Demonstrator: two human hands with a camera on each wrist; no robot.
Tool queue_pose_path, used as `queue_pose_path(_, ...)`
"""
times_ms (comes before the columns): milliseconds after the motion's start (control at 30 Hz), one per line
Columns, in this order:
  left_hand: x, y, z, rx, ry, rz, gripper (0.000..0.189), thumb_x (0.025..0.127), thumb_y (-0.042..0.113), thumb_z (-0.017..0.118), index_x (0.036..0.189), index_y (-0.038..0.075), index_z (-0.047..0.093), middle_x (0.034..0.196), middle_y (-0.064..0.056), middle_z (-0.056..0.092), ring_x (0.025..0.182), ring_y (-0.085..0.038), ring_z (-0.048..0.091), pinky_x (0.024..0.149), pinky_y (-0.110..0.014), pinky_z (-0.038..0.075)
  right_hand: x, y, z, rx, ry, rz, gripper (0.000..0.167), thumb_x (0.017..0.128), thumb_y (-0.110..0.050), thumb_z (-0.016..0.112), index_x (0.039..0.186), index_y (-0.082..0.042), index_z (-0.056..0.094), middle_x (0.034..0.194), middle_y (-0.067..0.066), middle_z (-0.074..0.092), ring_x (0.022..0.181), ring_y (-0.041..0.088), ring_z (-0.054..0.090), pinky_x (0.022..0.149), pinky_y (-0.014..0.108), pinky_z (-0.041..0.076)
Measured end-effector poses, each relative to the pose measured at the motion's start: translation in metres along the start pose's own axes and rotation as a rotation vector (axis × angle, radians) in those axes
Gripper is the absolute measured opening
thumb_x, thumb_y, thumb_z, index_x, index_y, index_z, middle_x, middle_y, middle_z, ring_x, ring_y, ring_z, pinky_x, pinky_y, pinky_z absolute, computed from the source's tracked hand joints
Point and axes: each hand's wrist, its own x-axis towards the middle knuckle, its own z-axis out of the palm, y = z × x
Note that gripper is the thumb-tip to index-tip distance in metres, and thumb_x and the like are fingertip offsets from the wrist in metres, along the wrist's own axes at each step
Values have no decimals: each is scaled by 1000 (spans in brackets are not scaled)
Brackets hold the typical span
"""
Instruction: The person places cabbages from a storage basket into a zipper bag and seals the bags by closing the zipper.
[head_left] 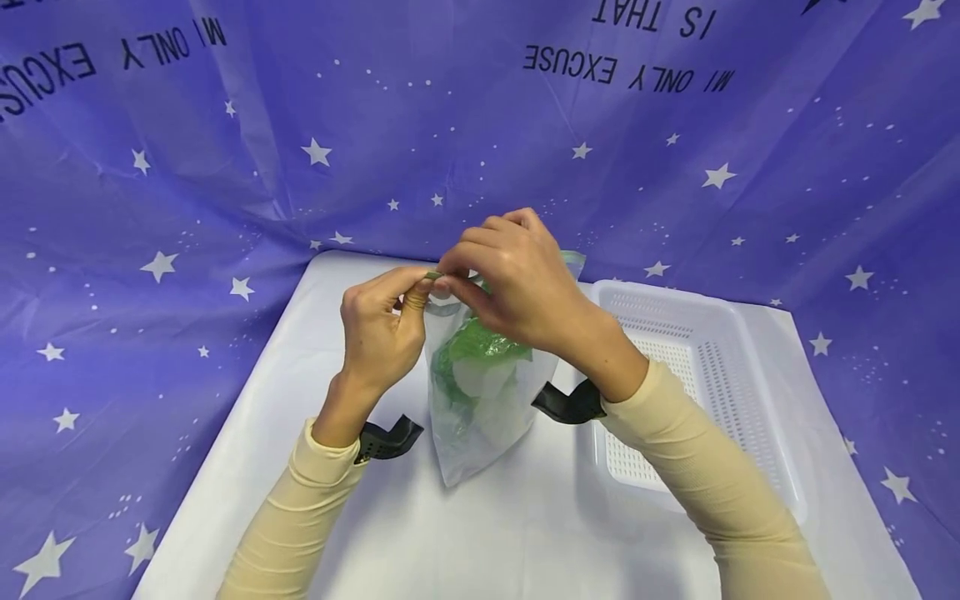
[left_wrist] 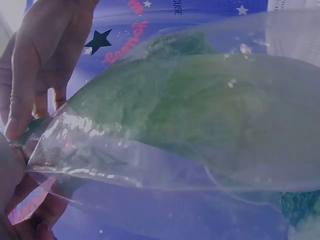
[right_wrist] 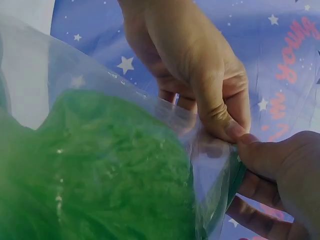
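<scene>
A clear plastic zip bag (head_left: 461,454) hangs below both hands in the head view, its lower corner pointing down. Inside is a green leafy vegetable (head_left: 487,346) with a pale part, its kind blurred by the plastic. My left hand (head_left: 382,329) pinches the green strip at the left end of the bag's mouth between thumb and forefinger. Right beside it, my right hand (head_left: 517,275) pinches the same strip, the two thumbs almost touching. The green edge (head_left: 573,258) shows again beyond the right hand. Between, the mouth is partly hidden by that hand.
A white perforated plastic basket (head_left: 757,400) stands on the white table (head_left: 480,550) to the right, partly behind the right forearm. A purple cloth (head_left: 420,108) with stars and lettering surrounds the table. Black wrist mounts (head_left: 390,437) sit on both arms.
</scene>
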Motion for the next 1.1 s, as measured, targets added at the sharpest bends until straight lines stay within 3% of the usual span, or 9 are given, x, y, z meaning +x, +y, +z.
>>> queue_pose_path(167,1,-2,2,20,25,-11,11,90,2,66,82,5,74,75,-2,71,55,-14,55,56,-25,38,-4,5,-5,-2,-67,39,8,88,-20,74,86,-12,73,79,-3,66,72,19,54,73,40,38)
queue_pose_path(400,1,-4,-1,-4,25,-38,14,92,1,65,82,6,73,74,0,71,60,-14,60,57,-22,42,-14,15,-13,-11,-157,90,8,89,-22,73,87,-15,72,81,-6,66,84,19,56,85,42,39)
queue_pose_path(633,1,-5,-3,-29,23,-61,15,91,-2,64,81,5,73,74,-1,72,61,-16,62,56,-22,43,-25,22,-25,-15,-204,122,9,90,-25,72,87,-17,72,84,-6,65,93,22,56,84,44,38)
queue_pose_path(1100,1,-5,1,17,9,-33,16,92,2,65,79,7,73,73,0,71,57,-14,59,55,-22,41,-30,24,-38,-40,-272,128,10,91,-29,70,88,-19,71,83,-8,63,84,17,55,82,44,38)
